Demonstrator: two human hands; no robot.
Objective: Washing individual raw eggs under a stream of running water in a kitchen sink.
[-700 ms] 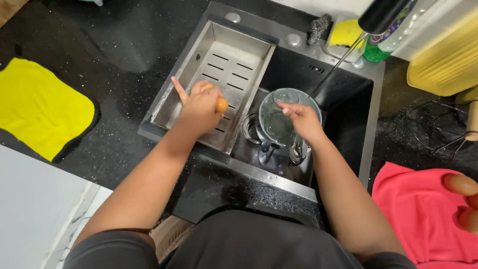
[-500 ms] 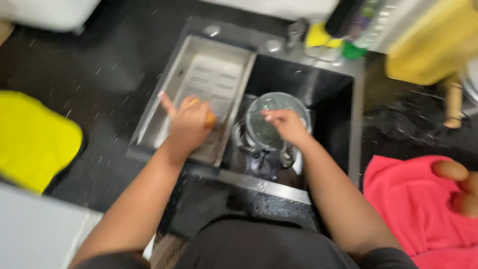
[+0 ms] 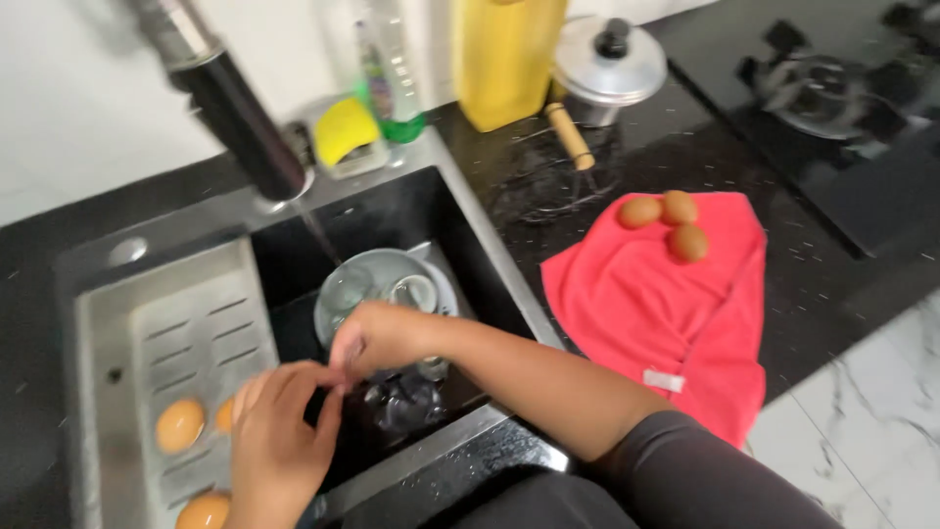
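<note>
- the left hand hangs over the inner edge of the steel drain tray, its fingers curled loosely and reaching toward the right hand; its grip looks released, with nothing seen in it.
- the right hand sits over the black sink, just in front of a glass bowl; its fingertips are pinched together, but whether they grasp anything cannot be told through the blur.
- the fingertips of the two hands nearly meet above the rim between tray and sink.
- three brown eggs lie in the tray beside the left hand: one egg to its left, a second egg half hidden by the fingers, and a third egg at the bottom edge.
- a thin stream of water runs from the dark tap down into the glass bowl.
- on the black surface to the right, a red cloth is spread out with three more eggs resting close together near its far edge.
- behind the sink stand a yellow sponge, a green bottle and a yellow container.
- a pot lid with a black knob and a wooden handle lie beyond the cloth.
</note>
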